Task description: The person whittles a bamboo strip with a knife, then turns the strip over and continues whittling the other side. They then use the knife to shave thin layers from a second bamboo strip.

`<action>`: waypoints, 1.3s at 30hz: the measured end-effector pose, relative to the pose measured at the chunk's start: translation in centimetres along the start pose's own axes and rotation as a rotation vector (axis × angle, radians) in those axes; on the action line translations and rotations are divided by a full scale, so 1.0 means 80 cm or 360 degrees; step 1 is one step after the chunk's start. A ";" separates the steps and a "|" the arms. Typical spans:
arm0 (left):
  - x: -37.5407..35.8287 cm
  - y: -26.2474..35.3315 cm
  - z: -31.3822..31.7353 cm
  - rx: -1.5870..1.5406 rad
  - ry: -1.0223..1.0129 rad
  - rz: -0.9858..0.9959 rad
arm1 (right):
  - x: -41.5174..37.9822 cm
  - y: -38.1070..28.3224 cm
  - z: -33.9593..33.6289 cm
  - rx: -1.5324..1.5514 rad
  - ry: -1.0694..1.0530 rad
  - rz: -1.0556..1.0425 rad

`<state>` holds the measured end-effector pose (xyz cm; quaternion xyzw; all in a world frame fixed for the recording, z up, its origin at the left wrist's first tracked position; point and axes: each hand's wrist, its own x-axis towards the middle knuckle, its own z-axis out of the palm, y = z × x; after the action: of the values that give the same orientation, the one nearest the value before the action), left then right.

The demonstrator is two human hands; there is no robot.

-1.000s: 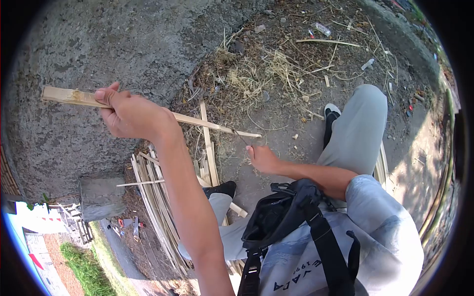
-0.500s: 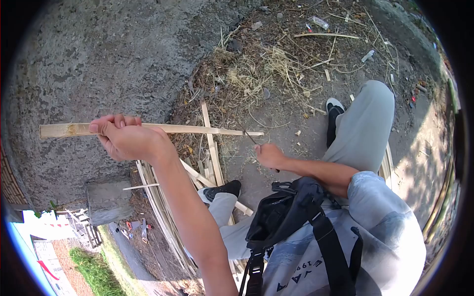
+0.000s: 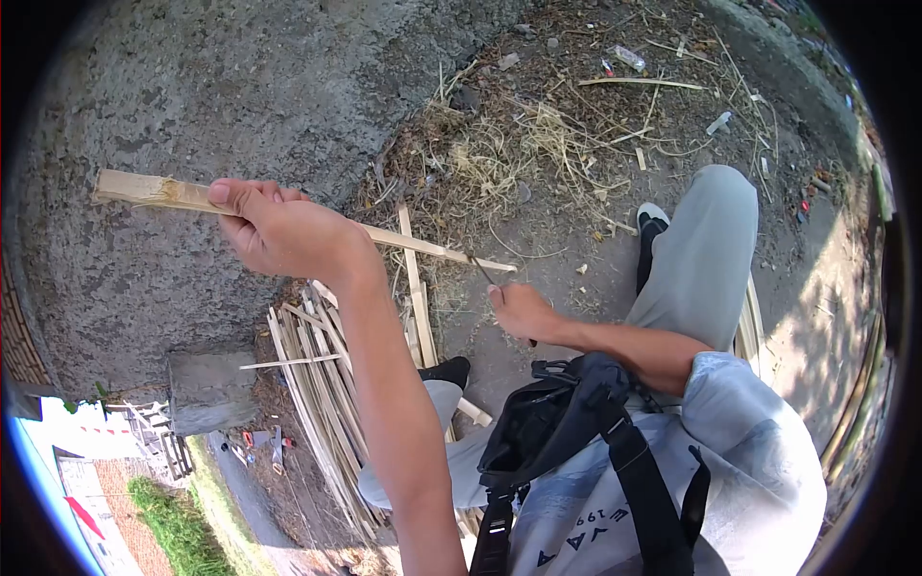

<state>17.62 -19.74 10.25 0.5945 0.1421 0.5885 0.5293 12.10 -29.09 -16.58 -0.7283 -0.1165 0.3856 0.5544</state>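
Observation:
My left hand is closed around a long, pale bamboo strip, near its wider, splintered end. That strip slants across the view, down toward the right, and its thin end reaches past my other hand. My right hand grips a knife whose narrow dark blade meets the strip close to its thin end. The knife's handle is mostly hidden inside the fist.
A bundle of bamboo strips lies beside my foot. Shavings cover the ground ahead, near a rough concrete surface. A black bag hangs at my front. A concrete block stands at left.
My left hand has moved up and to the right, tilting the bamboo strip more steeply. My right hand with the knife has shifted slightly left and down.

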 end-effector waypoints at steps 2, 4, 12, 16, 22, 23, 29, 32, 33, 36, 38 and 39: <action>0.000 0.000 -0.001 0.0022 0.0015 -0.0021 | -0.024 -0.044 -0.001 -0.0088 0.0324 -0.0450; -0.002 0.000 0.002 0.0010 0.0037 -0.0046 | -0.036 -0.066 -0.003 -0.0088 0.0514 -0.0859; -0.016 0.013 0.018 0.0224 0.0172 -0.0156 | -0.004 0.011 0.006 -0.0089 -0.0037 0.0027; -0.014 0.009 0.021 0.0232 0.0206 -0.0151 | -0.042 -0.056 -0.001 -0.0113 0.0355 -0.0678; -0.020 0.016 0.025 0.0320 0.0108 -0.0165 | -0.022 -0.032 0.013 -0.0064 0.0382 -0.0673; -0.023 0.017 0.026 0.0328 0.0110 -0.0171 | -0.017 -0.026 0.011 -0.0099 0.0379 -0.0663; -0.028 0.017 0.026 0.0289 0.0149 -0.0145 | -0.056 -0.089 -0.014 -0.0027 0.0417 -0.0856; -0.035 0.016 0.024 0.0217 0.0071 -0.0198 | -0.023 -0.047 -0.001 -0.0099 0.0374 -0.0695; -0.038 0.018 0.024 0.0209 0.0074 -0.0199 | -0.007 -0.027 0.002 -0.0147 0.0349 -0.0591; -0.037 0.018 0.023 0.0163 0.0112 -0.0161 | 0.005 -0.011 -0.003 -0.0185 0.0283 -0.0391; -0.028 0.006 0.018 0.0135 0.0236 -0.0111 | -0.020 -0.053 -0.013 -0.0157 0.0430 -0.0668; -0.028 0.006 0.019 0.0076 0.0200 -0.0122 | -0.034 -0.071 -0.016 -0.0142 0.0490 -0.0796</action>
<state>18.10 -22.40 9.81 0.5630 0.2118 0.6003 0.5271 12.58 -29.59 -10.22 -0.7506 -0.2237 0.1166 0.6107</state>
